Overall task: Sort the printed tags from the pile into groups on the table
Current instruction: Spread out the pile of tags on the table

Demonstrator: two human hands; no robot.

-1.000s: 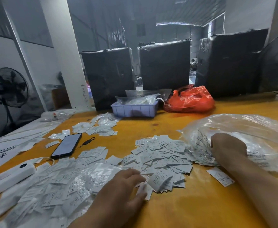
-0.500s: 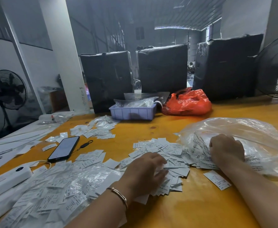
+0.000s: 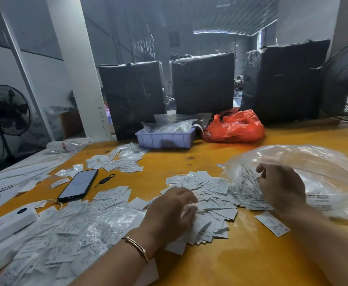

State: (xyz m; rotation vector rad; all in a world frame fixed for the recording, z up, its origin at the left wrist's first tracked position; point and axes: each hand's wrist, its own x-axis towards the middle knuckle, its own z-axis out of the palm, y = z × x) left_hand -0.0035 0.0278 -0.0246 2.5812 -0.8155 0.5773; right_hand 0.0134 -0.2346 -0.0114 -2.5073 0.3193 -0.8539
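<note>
Table (image 3: 241,263): yellow top, strewn with white printed tags.

Pile (image 3: 210,195): loose tags heaped at centre.

Left hand (image 3: 171,213): laid palm-down on the pile's 7 o'clock edge, fingers curled over tags; whether any tag is pinched cannot be told.

Right hand (image 3: 282,188): at 3 o'clock of the pile, fingers bent and loosely gathered at the mouth of the clear bag (image 3: 313,168); a firm hold cannot be told.

Single tag (image 3: 272,223): set apart at the pile's 4 o'clock.

Phone (image 3: 78,184): at 9 o'clock.

Groups (image 3: 119,159): at 10 o'clock; more tags at 8 o'clock.
</note>
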